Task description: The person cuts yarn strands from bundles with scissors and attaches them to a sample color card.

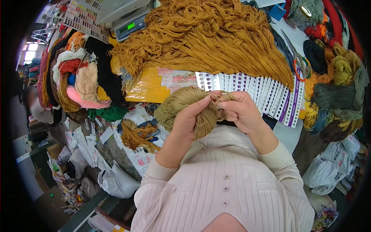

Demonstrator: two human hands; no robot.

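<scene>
An olive-tan skein of yarn [176, 106] is bunched in front of my chest, just over the table's near edge. My left hand [188, 116] wraps round the skein, thumb on top. With fingertips pinched together, my right hand [241, 112] grips strands of the same yarn at the skein's right end. Thumbs of both hands are close together there. Beyond them a large heap of mustard-brown yarn [208, 38] covers much of the table. Part of the skein is hidden behind my left fingers.
Shade cards with punched holes [257, 92] lie under the heap's near edge. Scissors with orange and green handles [299, 63] rest at the right, by hanks of coloured yarn [334, 96]. A digital scale [131, 27] stands at the back left. White bags [118, 181] lie below left.
</scene>
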